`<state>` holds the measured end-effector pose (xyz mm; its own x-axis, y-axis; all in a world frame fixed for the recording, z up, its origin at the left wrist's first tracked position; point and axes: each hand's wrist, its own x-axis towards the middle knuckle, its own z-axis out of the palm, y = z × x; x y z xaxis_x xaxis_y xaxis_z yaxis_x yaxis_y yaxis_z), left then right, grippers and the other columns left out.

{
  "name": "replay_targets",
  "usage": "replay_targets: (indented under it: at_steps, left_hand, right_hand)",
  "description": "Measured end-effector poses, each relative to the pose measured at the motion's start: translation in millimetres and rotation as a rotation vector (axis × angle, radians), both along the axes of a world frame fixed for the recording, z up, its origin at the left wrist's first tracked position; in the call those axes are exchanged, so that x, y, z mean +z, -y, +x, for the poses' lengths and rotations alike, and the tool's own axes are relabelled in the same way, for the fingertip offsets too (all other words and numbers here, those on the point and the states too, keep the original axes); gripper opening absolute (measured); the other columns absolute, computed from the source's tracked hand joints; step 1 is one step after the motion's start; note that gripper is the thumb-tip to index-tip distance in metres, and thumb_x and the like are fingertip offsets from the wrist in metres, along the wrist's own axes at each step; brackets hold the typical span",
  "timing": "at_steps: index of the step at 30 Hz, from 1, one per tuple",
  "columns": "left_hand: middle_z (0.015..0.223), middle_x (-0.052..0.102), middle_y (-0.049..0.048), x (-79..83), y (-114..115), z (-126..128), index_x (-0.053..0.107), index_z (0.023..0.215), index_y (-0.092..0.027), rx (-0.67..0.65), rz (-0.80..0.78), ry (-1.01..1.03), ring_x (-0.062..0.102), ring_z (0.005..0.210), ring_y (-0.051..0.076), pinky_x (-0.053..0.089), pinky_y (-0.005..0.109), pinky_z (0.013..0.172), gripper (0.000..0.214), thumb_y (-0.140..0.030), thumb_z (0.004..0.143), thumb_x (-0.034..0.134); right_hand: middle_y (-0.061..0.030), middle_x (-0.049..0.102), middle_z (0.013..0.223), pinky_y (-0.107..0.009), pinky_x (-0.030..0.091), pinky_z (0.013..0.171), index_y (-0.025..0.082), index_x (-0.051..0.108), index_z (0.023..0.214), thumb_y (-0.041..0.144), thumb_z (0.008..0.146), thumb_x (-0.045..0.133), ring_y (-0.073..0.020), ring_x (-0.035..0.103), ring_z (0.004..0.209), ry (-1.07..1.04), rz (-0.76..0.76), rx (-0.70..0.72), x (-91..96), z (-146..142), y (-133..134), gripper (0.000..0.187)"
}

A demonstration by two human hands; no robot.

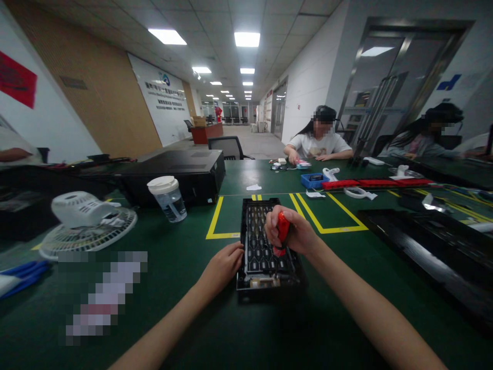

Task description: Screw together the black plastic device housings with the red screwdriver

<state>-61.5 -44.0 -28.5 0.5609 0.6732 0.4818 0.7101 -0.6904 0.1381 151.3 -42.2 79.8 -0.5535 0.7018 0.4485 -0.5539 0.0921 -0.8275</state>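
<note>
A long black casing (pixel 252 267) lies on the green table before me, with rows of hexagonal cells inside and a small brownish part at its near end. My left hand (pixel 225 264) holds the casing's left wall, its fingers closed along the edge. Above the cells, my right hand (pixel 290 231) is closed around a red-handled screwdriver (pixel 283 227). Its handle stands nearly upright, and the tip end is too dark to make out against the cells.
A lidded plastic cup (pixel 168 199), a white fan (pixel 84 221) and a big black case (pixel 173 172) stand to the left. On the right lies a long black panel (pixel 427 262). Across the table (pixel 185 318) sit a blue bin (pixel 314 180) and a person (pixel 319 141).
</note>
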Motion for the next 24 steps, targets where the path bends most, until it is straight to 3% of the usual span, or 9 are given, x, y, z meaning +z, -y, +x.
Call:
replay_targets:
  at_steps: [24]
  left_hand:
    - [0.109, 0.059, 0.0065, 1.5, -0.4, -0.1, 0.058, 0.094, -0.017, -0.005, 0.01, 0.012, 0.057, 0.1, 0.016, 0.047, 0.034, 0.09, 0.019, -0.018, 0.086, 0.04]
  right_hand:
    - [0.0019, 0.05, 0.07, -0.02, 0.038, 0.039, 0.017, 0.048, 0.079, 0.034, 0.081, 0.046, -0.0081, 0.049, 0.044, 0.008, -0.011, -0.082, 0.1, -0.4, 8.6, 0.017]
